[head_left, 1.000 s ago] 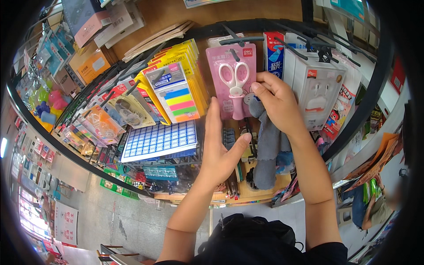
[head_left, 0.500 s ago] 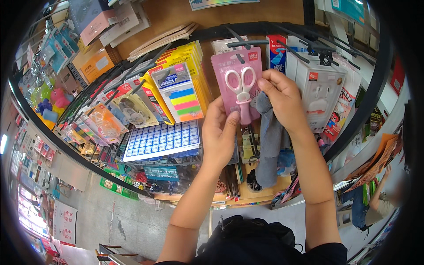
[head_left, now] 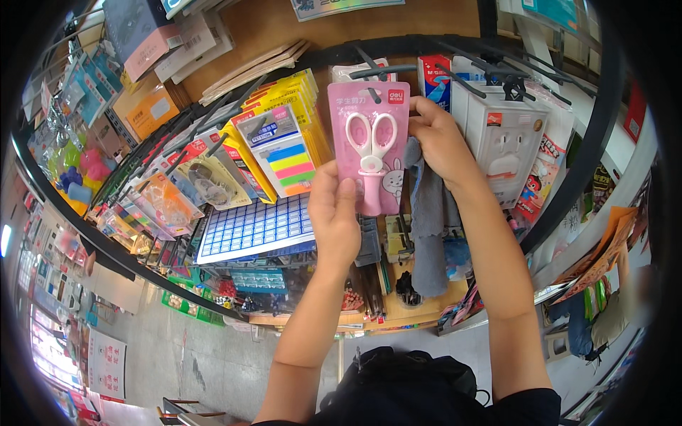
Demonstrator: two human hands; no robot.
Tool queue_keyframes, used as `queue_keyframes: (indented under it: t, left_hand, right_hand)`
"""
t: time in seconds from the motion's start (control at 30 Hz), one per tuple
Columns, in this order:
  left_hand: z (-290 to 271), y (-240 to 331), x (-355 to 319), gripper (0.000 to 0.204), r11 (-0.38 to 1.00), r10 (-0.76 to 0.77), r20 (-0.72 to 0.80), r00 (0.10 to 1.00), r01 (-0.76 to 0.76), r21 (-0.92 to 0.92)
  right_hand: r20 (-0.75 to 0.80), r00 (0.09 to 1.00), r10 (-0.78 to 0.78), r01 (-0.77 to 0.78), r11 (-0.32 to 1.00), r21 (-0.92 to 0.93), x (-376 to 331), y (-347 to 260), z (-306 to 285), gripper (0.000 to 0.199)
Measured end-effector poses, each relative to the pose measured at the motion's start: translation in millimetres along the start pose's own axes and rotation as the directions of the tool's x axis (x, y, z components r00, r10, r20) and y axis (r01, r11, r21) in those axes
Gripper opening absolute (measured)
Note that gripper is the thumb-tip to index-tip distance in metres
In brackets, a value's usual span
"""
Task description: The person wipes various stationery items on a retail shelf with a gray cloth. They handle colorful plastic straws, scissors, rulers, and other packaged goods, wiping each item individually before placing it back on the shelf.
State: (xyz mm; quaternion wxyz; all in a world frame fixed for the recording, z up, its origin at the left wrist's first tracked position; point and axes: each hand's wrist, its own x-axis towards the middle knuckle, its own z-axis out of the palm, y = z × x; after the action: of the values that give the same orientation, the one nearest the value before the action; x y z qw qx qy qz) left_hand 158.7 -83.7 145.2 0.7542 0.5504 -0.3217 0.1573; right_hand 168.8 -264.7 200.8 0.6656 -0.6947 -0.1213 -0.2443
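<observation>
Shop rack: left hand, right hand pinch pink scissors pack by opposite edges; handling step, shifting it likely needs hook clearance.

The pink scissors pack is hiding most of the left hand's fingers, leaving the thumb showing in front. Its right edge is masking the fingertips of the right hand, so that hand's grip is staying unclear. The right hand is also obscuring part of the grey cloth's upper end. A pale pack is lying mostly out of sight behind the pink one. The left hand and forearm are covering part of the blue-grid sheet. The top edge is cutting off a light-blue sheet; the bottom edge is cropping the wearer's dark clothing. Another person, far right, is showing only partly, the head blurring out. The goods along the far-left shelves are appearing too small to tell.
</observation>
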Motion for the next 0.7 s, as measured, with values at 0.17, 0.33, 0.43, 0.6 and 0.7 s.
queue_keyframes:
  t: [0.17,0.33,0.43,0.6,0.7]
  left_hand:
    - [-1,1,-3,0.02,1.0,-0.012,0.011,1.0,0.012,-0.019]
    - [1,2,-3,0.021,0.999,0.02,0.011,1.0,-0.02,0.025]
    - [1,1,-4,0.021,1.0,0.017,0.037,0.999,-0.017,-0.005]
    - [7,1,-6,0.02,0.999,-0.033,0.051,0.998,0.035,-0.041]
    - [8,-5,-4,0.019,1.0,-0.019,0.044,0.999,0.019,-0.009]
  right_hand:
    - [-0.021,0.993,-0.116,0.118,0.988,0.095,3,13,5,0.02]
    - [-0.031,0.991,-0.132,0.132,0.991,0.013,3,7,5,0.017]
    - [-0.026,0.991,-0.134,0.133,0.99,-0.041,4,7,1,0.017]
    - [-0.011,0.992,-0.124,0.123,0.99,-0.07,1,0,1,0.018]
    - [-0.029,0.993,-0.115,0.113,0.993,-0.04,1,-3,1,0.019]
